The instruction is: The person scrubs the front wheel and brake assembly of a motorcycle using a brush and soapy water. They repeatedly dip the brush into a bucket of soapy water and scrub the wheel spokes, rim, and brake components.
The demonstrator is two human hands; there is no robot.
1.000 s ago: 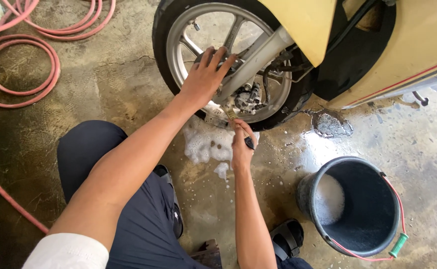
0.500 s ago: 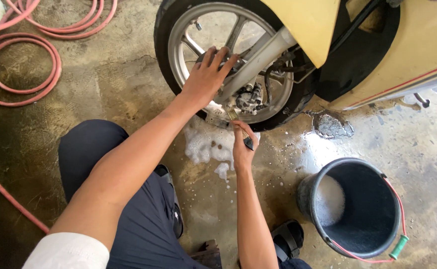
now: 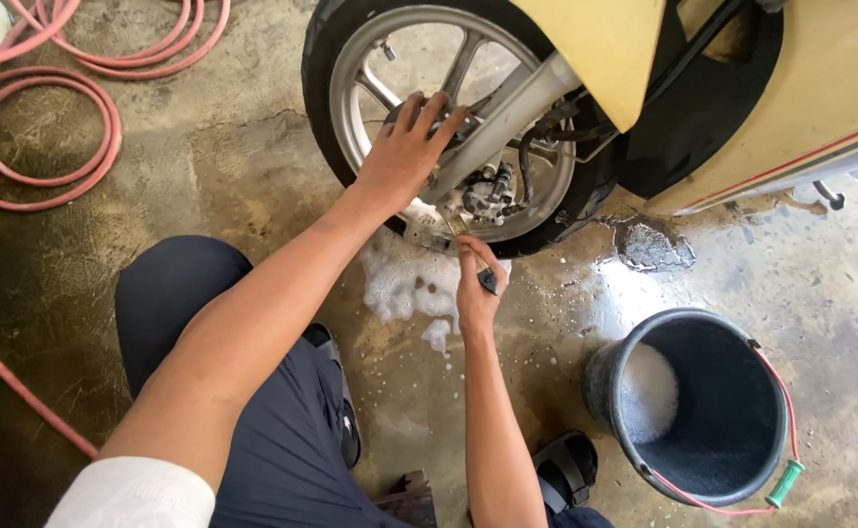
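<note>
- Since the earlier frame very little had shifted: the left hand (image 3: 405, 147) stayed spread on the wheel (image 3: 453, 122) and the right hand (image 3: 473, 284) stayed low at the rim, the view having drifted only slightly.
- The left hand lay flat with fingers splayed wide, resting on the silver spokes near the hub, holding nothing.
- The right hand was closed around a small brush (image 3: 473, 259) with a dark handle, its tip touching the wheel's lower rim just below the brake caliper (image 3: 488, 191).
- The wheel stood upright, its black tyre on the wet concrete floor (image 3: 204, 186), under the scooter's cream fender (image 3: 595, 49).
- A patch of white foam (image 3: 405, 284) lay on the floor just beneath the right hand.
- A dark bucket (image 3: 693, 411) with suds inside and a red handle stood to the right, well apart from the wheel.
- Coils of pink hose (image 3: 38, 137) lay at the upper left.
- The person crouched, a dark-trousered knee (image 3: 180, 293) below the left arm.
</note>
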